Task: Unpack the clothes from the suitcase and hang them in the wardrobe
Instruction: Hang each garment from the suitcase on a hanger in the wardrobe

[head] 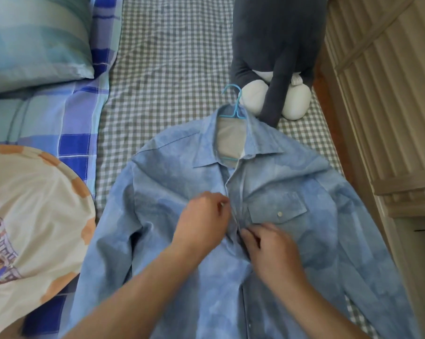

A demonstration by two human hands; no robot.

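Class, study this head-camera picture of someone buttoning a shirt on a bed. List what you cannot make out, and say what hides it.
- Blue hanger: only hook and neck show; the blue shirt covers its arms.
- Button being worked: hidden between the left hand and right hand.
- Shirt hem and cuffs: cut off by the bottom and right edges.
- Suitcase and wardrobe interior: out of frame.
- Print on the round cushion: cut off at the left edge.

A bed with a grey-and-white checked sheet (172, 77) carried everything. On it lay a blue shirt (292, 241) spread flat, a blue hanger (236, 104) in its collar. A dark grey and white stuffed toy (277, 57), perhaps a cat, sat just beyond the collar. A blue plaid cover (72, 123) lay alongside, bearing a teal pillow (35, 37) and a cream printed cushion (33, 211).
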